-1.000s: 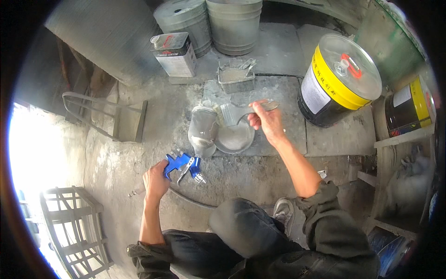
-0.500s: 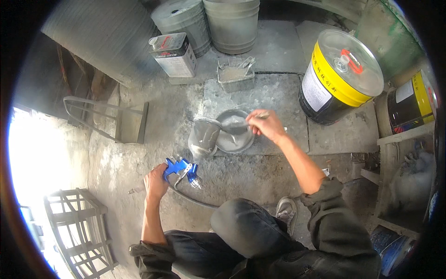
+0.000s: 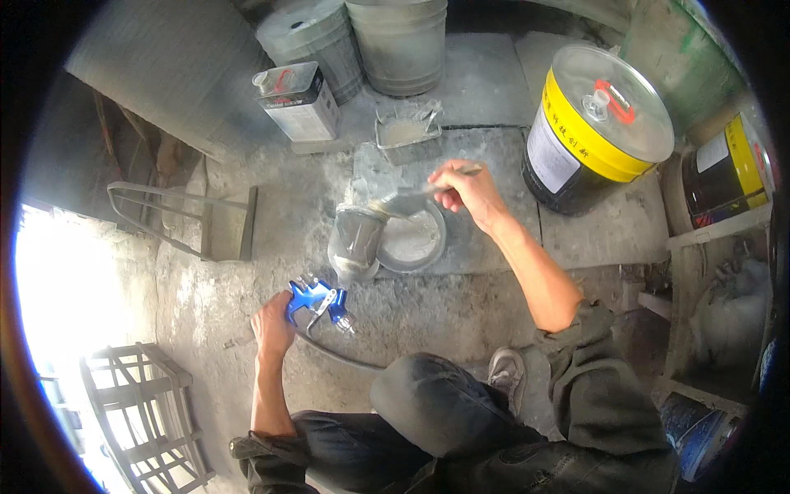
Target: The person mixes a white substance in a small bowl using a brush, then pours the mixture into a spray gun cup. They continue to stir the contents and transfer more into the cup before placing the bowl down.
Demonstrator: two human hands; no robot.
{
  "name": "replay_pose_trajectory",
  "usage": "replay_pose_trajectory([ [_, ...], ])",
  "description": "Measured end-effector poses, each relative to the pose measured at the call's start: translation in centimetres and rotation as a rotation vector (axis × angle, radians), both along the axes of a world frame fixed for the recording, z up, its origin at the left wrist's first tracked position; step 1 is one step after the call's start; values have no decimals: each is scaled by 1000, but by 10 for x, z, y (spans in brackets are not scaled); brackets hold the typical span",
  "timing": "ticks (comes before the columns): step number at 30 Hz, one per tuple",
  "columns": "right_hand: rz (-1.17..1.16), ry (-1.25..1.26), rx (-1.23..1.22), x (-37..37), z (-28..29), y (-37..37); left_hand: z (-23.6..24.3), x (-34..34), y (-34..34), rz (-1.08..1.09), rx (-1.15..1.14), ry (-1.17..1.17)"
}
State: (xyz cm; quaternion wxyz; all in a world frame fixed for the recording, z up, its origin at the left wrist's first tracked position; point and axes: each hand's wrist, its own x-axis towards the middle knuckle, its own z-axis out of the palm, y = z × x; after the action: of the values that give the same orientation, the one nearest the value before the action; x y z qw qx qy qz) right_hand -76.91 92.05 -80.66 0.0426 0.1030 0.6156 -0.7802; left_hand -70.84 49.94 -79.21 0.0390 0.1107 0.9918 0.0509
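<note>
My right hand [image 3: 467,193] is closed round the handle of a paint brush [image 3: 405,200]. The brush points left, its grey head near the mouth of a grey-smeared plastic container [image 3: 355,241]. Whether the bristles touch that rim I cannot tell. Just right of the container lies a round shallow basin [image 3: 441,247] holding pale grey liquid. At lower left, my left hand [image 3: 272,325] grips a blue spray gun [image 3: 316,301] with a silver front end. The gun is close below the container; whether the two are joined is unclear. A hose [image 3: 341,355] runs right from the gun.
Beyond the basin sits a small rectangular tray [image 3: 409,148]. A metal can [image 3: 300,103] and large grey drums [image 3: 401,49] stand behind. At right is a black-and-yellow drum [image 3: 588,132]. Metal frames [image 3: 230,222] and a slatted rack [image 3: 144,403] are at left.
My right hand has moved up and slightly left, bringing the brush from over the basin toward the container's mouth. My left hand keeps hold of the spray gun, nearly unmoved.
</note>
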Motion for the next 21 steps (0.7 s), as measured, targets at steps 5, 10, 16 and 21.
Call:
replay_pose_trajectory([
  [5,-3,-62,18,0,-7,-9,-2,-3,4,-24,32,34],
  [10,-35,25,-70,-1,2,-3,6,-3,11,-36,-31,54],
  [16,-15,-147,3,3,-46,-11,-3,-2,2,-49,-8,79],
  [21,-23,-86,344,31,-112,-24,-11,-6,1,-38,-25,77],
])
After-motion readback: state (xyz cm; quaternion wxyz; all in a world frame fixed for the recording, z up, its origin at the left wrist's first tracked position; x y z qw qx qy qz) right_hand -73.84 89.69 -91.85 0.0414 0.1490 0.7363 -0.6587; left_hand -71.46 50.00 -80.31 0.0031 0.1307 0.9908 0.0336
